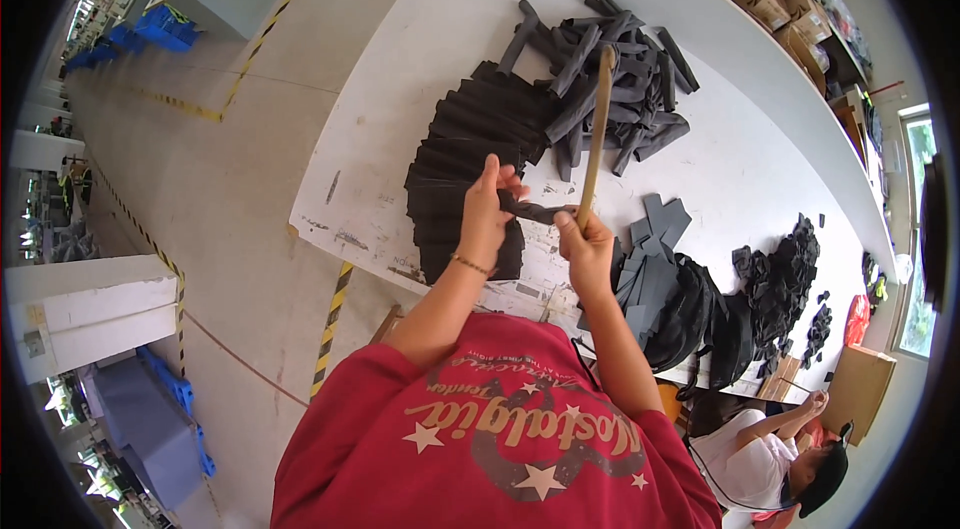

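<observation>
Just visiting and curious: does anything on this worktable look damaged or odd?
Left of the overlapping black pieces, dark scuffs mar the white tabletop, standing out against its pale surface; its near-left corner shows brown, perhaps chipped.

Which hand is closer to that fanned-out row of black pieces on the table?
Left. The left hand overlaps the right side of the black row in view; the right hand, holding a stick, is clear of it, farther right.

Your left hand (484, 214) raised, fingers loosely spread; your right hand (590, 251) clenched, thumb inward; both your forearms (622, 339) extended forward, converging.
</observation>
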### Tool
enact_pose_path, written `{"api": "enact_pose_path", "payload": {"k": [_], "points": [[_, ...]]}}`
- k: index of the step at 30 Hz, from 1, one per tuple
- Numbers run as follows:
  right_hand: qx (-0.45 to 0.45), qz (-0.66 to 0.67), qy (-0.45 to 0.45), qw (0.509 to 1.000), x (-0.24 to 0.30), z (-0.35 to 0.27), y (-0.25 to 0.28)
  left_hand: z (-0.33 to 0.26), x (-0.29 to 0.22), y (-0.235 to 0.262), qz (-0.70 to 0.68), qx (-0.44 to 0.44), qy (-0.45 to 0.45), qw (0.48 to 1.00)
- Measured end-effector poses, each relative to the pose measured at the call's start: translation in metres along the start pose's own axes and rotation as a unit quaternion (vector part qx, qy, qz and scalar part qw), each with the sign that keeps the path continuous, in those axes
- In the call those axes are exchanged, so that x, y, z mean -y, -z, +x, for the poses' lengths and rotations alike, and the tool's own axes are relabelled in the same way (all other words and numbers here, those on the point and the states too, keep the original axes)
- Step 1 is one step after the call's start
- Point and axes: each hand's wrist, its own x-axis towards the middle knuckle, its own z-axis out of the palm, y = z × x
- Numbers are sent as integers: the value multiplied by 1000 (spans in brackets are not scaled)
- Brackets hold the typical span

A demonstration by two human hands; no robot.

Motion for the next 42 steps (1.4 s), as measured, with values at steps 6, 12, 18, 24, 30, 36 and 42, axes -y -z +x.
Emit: {"api": "enact_pose_path", "payload": {"k": [6,12,18,24,30,36,42], "points": [[4,-153,74,985,10,28,3,-12,26,16,332,378,-6,864],[-203,-120,159,959,60,86,5,-54,52,10,224,352,-14,909],[-189,-175,212,943,126,158,49,-26,63,78,437,197,-379,791],[-38,-414,128,900,24,87,78,40,-1,99,679,80,-474,555],[109,-598,222,762,16,21,118,44,-35,94,596,173,-412,667],[121,-635,247,722,21,15,123,38,-47,81,599,209,-407,658],[151,-640,264,705,26,18,109,31,-52,68,609,248,-449,605]]}}
